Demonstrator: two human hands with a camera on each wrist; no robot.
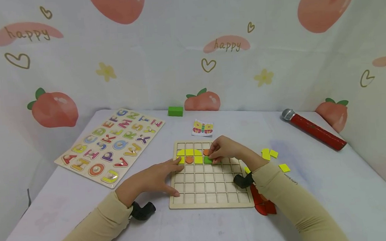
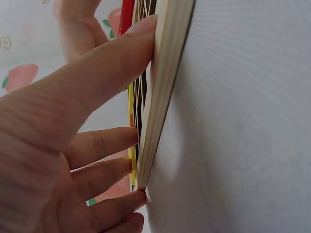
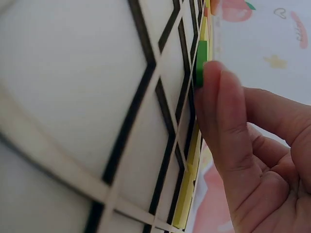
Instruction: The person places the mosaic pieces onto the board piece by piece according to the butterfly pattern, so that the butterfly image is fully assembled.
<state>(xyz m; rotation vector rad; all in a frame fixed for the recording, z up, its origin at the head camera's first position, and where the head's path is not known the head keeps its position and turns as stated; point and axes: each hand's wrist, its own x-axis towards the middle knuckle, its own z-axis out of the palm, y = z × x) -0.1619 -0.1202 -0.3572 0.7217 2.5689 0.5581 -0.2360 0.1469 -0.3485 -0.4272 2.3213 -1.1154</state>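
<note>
A wooden grid board lies flat on the table, with yellow tiles and orange round tiles in its upper rows. My left hand rests along the board's left edge, fingers spread, thumb lower down; the left wrist view shows the thumb against the wooden side. Over the upper middle of the grid, my right hand pinches a green tile between thumb and fingertips. In the right wrist view that green tile stands at the fingertips, close against the grid lines.
Loose yellow tiles lie right of the board, and red pieces by its lower right corner. Behind it are a small picture card and a green block. An alphabet board lies left, a red microphone right.
</note>
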